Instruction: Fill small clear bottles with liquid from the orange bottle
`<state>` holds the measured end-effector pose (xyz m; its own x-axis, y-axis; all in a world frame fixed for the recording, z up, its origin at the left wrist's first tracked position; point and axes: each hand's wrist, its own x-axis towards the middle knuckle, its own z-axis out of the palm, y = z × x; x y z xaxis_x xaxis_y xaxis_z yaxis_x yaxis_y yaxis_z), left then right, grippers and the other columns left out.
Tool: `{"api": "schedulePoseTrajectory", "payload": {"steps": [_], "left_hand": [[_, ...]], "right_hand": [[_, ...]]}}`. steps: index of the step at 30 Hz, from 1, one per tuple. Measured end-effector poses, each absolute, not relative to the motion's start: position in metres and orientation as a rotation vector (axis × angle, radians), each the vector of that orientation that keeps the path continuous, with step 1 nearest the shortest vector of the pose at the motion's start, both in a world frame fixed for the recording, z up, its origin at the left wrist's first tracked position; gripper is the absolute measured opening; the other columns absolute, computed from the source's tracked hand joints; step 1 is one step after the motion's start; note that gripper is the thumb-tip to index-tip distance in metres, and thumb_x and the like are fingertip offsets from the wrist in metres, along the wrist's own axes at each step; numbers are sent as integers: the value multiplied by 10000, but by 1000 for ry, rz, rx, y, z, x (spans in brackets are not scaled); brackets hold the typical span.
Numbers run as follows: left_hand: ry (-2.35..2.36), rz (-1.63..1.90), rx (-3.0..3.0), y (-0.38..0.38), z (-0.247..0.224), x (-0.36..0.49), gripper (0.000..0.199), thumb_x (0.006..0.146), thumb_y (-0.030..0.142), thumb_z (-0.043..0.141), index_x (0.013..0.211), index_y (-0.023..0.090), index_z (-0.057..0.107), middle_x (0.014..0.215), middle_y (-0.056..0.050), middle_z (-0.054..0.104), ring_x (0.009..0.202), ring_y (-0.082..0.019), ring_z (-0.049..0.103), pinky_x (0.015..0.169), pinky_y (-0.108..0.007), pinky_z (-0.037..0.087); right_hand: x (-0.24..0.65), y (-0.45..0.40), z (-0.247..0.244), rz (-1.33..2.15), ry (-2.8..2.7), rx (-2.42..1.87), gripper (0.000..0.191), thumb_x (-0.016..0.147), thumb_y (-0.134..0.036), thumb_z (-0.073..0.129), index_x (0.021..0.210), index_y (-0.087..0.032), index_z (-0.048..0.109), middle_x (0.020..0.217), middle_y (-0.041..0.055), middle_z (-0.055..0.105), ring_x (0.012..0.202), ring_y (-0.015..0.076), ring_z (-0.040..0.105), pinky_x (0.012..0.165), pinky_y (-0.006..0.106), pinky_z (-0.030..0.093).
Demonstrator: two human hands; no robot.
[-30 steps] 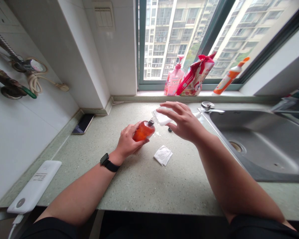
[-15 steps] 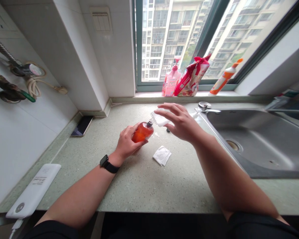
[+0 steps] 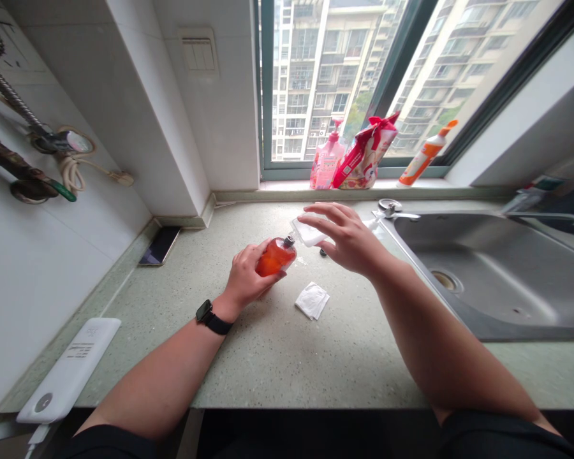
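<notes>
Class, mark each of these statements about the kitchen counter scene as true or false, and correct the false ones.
1. The left hand holds an orange bottle tilted over the counter. True.
2. The right hand holds a knife. False: it holds a small clear pouch at the bottle's neck.
3. A folded white packet lies on the counter near the hands. True.
4. The sink is full of dishes. False: no dishes show in it.
5. A black watch is on the right wrist. False: it is on the left wrist.
6. A pink pump bottle stands on the windowsill. True.
</notes>
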<state>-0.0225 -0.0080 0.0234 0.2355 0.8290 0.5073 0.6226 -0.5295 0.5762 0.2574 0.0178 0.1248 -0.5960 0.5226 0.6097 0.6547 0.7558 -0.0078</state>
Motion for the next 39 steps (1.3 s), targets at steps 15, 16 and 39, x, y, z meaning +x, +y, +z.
{"api": "schedulePoseTrajectory", "payload": {"steps": [15,16,39], "left_hand": [[1367,1177,2267,-9,25,-22,796,901,668,783,1565,287,562,1251,-103,723,1139,-308,687,1031,-484,537],[1367,1178,2268,-9,25,-22,795,901,665,784,1565,286,562,1251,-102,724,1137,-307,688,1030,-483,538],[1353,1242,2249,-7,20,-22,779,904,669,785,1544,273,586,1237,-101,722,1103,-297,693,995,-452,544]], "right_hand": [[258,15,132,-352,-2391,-885,660,907,-61,682,1489,-360,598,1503,70,674,1384,310,630,1217,586,448],[258,15,132,-353,-2393,-888,666,905,-61,685,1491,-364,596,1503,69,675,1386,311,629,1218,589,447],[255,16,138,-399,-2427,-885,599,918,-105,736,1464,-324,627,1510,81,674,1387,312,623,1234,564,427]]}}
